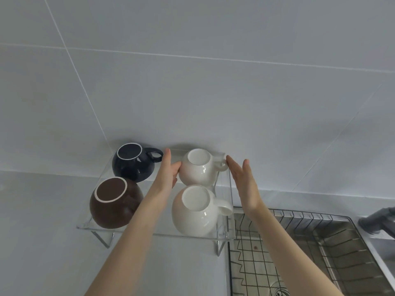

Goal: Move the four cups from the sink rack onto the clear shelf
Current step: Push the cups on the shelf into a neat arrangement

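Several cups stand upside down on the clear shelf: a dark blue cup at the back left, a brown cup at the front left, a white cup at the back right and a larger white cup at the front right. My left hand is flat, fingers straight, with its thumb touching the left side of the back white cup. My right hand is flat and open just right of that cup's handle, apart from it.
The wire sink rack lies in the steel sink at the lower right with no cups in it. A grey faucet part shows at the right edge. The tiled wall rises behind the shelf.
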Available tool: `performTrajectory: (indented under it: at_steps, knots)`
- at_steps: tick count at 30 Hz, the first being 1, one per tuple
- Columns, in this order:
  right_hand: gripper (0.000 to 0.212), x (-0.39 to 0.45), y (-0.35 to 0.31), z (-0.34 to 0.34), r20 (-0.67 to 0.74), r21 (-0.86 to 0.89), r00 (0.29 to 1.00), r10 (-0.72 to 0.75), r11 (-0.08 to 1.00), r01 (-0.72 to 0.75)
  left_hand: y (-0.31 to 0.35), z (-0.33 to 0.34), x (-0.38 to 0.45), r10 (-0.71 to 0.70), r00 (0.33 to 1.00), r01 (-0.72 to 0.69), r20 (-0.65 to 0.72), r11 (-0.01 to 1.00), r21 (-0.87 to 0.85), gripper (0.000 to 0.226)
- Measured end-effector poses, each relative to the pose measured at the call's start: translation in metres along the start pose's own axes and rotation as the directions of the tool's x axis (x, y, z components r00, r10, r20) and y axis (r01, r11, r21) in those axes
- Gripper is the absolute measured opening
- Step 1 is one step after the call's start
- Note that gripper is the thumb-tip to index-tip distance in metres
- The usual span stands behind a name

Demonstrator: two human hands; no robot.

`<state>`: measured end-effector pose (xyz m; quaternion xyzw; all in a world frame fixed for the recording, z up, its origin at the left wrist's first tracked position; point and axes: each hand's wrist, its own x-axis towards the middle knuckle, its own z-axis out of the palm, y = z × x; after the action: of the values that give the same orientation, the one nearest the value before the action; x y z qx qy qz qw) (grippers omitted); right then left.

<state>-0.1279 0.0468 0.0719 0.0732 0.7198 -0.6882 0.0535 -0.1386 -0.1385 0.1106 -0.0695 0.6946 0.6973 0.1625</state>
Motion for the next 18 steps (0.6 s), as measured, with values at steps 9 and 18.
performTrajectory:
  at_steps: [9,18]
  knots:
    - [0.052,-0.024,-0.001,0.012,-0.029,0.073,0.999,0.018,0.997,-0.016,-0.003,0.003,0.004,0.04,0.997,-0.041,-0.071,0.999,-0.012,0.069]
    - [0.053,-0.031,-0.026,0.014,-0.013,0.068,0.997,-0.082,0.994,0.083,0.008,0.009,-0.011,0.092,0.986,-0.095,-0.142,0.995,-0.02,0.064]
